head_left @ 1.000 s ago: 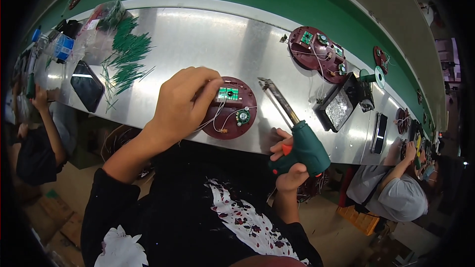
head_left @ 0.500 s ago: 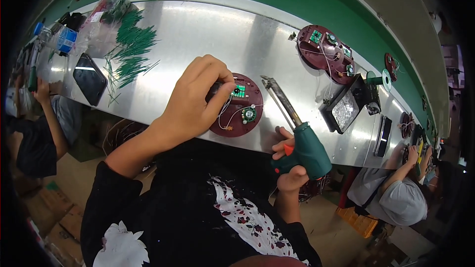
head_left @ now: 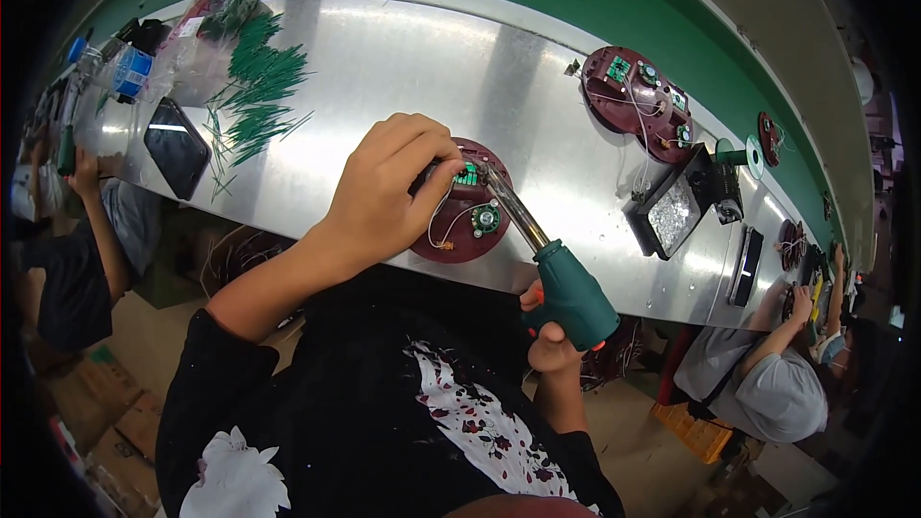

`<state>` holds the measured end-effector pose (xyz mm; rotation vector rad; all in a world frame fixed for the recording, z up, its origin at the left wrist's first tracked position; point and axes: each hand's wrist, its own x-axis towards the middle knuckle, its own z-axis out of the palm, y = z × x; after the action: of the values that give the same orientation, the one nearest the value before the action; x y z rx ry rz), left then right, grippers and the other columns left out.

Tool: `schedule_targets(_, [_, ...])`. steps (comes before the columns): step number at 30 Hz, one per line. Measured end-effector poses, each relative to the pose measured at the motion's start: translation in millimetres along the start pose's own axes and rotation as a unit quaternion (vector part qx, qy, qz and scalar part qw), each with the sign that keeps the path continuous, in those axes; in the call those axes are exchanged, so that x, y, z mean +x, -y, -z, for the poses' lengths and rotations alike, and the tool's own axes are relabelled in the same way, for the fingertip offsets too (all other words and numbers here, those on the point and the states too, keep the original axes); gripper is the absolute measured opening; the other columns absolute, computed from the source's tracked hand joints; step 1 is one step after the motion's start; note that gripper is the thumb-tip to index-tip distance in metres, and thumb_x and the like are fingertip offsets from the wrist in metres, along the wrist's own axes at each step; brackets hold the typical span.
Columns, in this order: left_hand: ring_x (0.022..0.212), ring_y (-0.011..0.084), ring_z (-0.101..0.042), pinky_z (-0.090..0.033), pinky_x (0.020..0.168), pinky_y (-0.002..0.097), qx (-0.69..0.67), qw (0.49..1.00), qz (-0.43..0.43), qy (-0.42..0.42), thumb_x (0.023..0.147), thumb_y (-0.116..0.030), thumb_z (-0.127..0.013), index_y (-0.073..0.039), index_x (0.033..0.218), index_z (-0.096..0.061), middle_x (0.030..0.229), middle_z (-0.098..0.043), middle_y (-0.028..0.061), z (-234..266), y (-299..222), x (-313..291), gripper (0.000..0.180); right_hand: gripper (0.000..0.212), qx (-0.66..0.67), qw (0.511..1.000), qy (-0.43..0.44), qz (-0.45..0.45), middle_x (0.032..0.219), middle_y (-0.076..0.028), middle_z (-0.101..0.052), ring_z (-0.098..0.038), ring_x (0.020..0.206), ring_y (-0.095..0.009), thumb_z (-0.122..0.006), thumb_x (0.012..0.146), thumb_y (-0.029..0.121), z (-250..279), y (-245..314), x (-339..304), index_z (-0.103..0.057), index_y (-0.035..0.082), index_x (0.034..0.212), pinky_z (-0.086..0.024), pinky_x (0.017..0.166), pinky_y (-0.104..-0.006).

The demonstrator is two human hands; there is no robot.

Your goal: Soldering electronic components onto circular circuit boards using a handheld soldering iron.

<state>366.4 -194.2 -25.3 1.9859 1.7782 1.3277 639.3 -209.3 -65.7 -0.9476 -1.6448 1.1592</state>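
Note:
My right hand [head_left: 549, 349] grips a green soldering gun [head_left: 576, 293] by its handle. The metal tip reaches the small green circuit board [head_left: 467, 176] on a round maroon plastic panel [head_left: 459, 247]. My left hand [head_left: 386, 187] is closed in a pinch right at that board, its fingertips close to the soldering tip. What the left fingers hold is hidden, though a thin pale wire [head_left: 442, 214] runs down from near them across the panel. A small round green part [head_left: 485, 220] with a silver centre sits lower on the panel. The left hand covers the panel's left side.
Green cut wires [head_left: 257, 96] lie left, beside a phone [head_left: 177, 149], a plastic bag [head_left: 197, 48] and a bottle [head_left: 131, 71]. At right are stacked maroon panels [head_left: 628, 96], a black tray [head_left: 669, 216] and a spool [head_left: 753, 157]. Co-workers sit at both sides.
The soldering gun has moved left and its tip has gone from beside the panel onto the circuit board. My left hand stays in its pinch at the board.

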Motion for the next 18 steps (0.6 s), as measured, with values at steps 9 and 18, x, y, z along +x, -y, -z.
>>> schedule_targets(9, [0.088, 0.0293, -0.067, -0.053, 0.077, 0.0361, 0.002, 1.0, -0.005, -0.017, 0.085, 0.002, -0.075, 0.001, 0.092, -0.068, 0.095, -0.069, 0.013, -0.7, 1.0, -1.6, 0.011, 0.085, -0.028, 0.999, 0.004, 0.028, 0.106, -0.021, -0.074, -0.068, 0.066, -0.014, -0.065, 0.093, 0.068, 1.3, 1.2, 3.5, -0.068, -0.011, 0.124, -0.056, 0.064, -0.0279])
schedule_targets(18, [0.086, 0.0289, -0.067, -0.053, 0.076, 0.0361, 0.006, 1.0, -0.004, -0.019, 0.085, 0.002, -0.075, 0.001, 0.091, -0.068, 0.093, -0.07, 0.0116, -0.7, 0.4, -1.6, 0.009, 0.079, -0.037, 0.998, 0.018, 0.057, 0.083, -0.011, -0.066, -0.061, 0.068, -0.017, -0.05, 0.102, 0.066, 2.1, -2.7, -0.4, -0.06, -0.009, 0.124, -0.049, 0.059, -0.0283])
